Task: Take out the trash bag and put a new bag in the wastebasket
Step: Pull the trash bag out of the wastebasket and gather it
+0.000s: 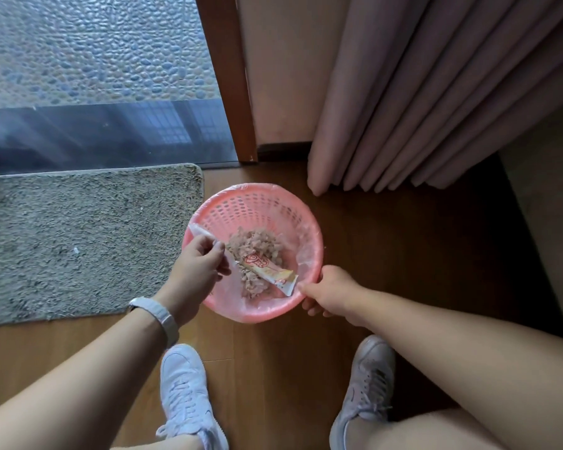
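Observation:
A pink perforated wastebasket (257,206) stands on the wooden floor, lined with a thin clear trash bag (306,254) folded over its rim. Inside lie brownish scraps and a yellow-white wrapper (270,271). My left hand (197,264) pinches the bag's edge at the basket's left rim, pulling it inward. My right hand (330,292) grips the near right rim, fingers curled round the rim and bag.
A grey shaggy mat (78,241) lies left of the basket, before a glass door (111,134) with a brown frame. Pink curtains (420,108) hang at the back right. My two white shoes (186,394) stand on the floor just below the basket.

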`<action>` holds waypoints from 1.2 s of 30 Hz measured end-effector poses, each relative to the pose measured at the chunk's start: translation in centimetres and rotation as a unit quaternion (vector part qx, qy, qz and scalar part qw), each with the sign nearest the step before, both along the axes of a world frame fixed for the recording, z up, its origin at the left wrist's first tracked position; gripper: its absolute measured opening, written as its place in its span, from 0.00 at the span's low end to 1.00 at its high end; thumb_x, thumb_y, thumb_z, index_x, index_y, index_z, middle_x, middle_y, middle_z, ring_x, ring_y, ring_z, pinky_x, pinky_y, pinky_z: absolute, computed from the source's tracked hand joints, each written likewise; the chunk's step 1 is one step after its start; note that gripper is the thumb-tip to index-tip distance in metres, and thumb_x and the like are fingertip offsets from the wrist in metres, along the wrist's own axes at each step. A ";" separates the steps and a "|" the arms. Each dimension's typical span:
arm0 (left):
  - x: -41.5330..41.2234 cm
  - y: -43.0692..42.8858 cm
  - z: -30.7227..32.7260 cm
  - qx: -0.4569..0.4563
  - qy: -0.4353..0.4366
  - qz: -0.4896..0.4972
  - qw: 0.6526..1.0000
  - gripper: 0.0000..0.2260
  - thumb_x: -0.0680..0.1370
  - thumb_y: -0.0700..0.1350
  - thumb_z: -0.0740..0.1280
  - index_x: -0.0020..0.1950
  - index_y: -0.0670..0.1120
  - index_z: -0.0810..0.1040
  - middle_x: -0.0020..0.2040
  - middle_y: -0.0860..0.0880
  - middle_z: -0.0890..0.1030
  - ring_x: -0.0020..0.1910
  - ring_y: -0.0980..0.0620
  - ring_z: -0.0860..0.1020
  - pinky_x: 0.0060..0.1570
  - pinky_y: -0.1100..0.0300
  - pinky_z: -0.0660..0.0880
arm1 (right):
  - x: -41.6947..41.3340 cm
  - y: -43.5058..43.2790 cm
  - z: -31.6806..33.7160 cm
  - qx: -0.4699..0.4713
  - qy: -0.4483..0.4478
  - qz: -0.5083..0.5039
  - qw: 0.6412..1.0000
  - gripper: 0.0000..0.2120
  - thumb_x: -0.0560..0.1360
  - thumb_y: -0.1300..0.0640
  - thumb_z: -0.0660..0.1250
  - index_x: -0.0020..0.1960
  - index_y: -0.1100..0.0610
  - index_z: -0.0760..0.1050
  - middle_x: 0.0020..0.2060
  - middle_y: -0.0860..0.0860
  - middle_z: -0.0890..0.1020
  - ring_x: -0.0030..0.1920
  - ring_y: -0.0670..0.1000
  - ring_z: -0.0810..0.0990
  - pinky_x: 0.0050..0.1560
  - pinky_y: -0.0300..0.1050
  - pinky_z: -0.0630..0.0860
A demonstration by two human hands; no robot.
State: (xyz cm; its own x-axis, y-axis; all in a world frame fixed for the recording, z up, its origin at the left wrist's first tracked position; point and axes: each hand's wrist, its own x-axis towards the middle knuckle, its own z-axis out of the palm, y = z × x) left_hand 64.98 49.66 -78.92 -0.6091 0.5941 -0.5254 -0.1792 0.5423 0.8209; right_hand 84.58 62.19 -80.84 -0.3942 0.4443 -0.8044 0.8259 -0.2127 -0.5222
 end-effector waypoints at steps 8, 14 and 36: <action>-0.9 0.2 0.9 -0.081 0.083 -0.025 0.993 0.08 0.77 0.49 0.68 0.45 0.45 0.73 0.39 0.47 0.77 0.37 0.50 0.75 0.34 0.60 0.69 | -0.7 -0.5 -0.2 0.073 -0.061 0.136 0.986 0.17 0.73 0.36 0.62 0.43 0.50 0.75 0.38 0.50 0.82 0.39 0.52 0.82 0.41 0.48 0.80; -0.5 -2.2 -0.4 -0.245 0.324 -0.201 0.891 0.28 0.66 0.61 0.74 0.56 0.50 0.67 0.49 0.51 0.72 0.45 0.49 0.75 0.45 0.50 0.75 | -1.3 4.5 -2.0 0.168 -0.012 0.016 0.986 0.14 0.76 0.44 0.61 0.48 0.56 0.73 0.44 0.51 0.79 0.44 0.53 0.78 0.43 0.46 0.73; -0.7 -1.0 1.3 -0.077 0.181 -0.031 0.980 0.03 0.72 0.48 0.62 0.44 0.52 0.74 0.37 0.42 0.80 0.36 0.41 0.78 0.40 0.42 0.76 | -4.5 9.7 -1.9 0.074 0.059 -0.086 0.992 0.09 0.79 0.48 0.61 0.50 0.53 0.75 0.44 0.55 0.82 0.43 0.55 0.81 0.42 0.48 0.78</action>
